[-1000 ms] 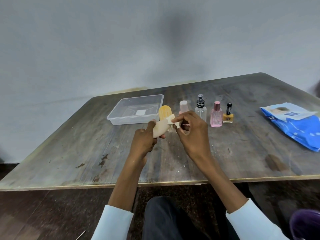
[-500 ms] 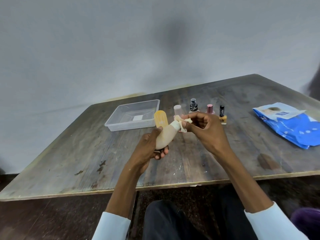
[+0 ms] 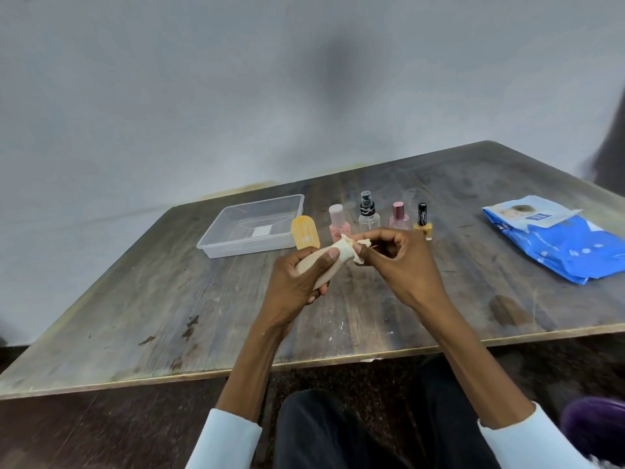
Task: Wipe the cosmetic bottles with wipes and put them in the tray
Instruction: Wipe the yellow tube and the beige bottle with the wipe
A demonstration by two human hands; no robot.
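Gripped cream bottle (image 3: 319, 265) in left hand (image 3: 297, 286) above table (image 3: 169, 316); pinched wipe (image 3: 355, 250) in right hand (image 3: 402, 265) at its end. Mid-wipe, seemingly; next, likely placed in tray (image 3: 216, 247).

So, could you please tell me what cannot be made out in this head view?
- Cream bottle: its lower body is hidden inside the left hand.
- Wipe: mostly covered by the right hand.
- Bottle labels: too small to read.
- Purple object: cut off by the right edge.
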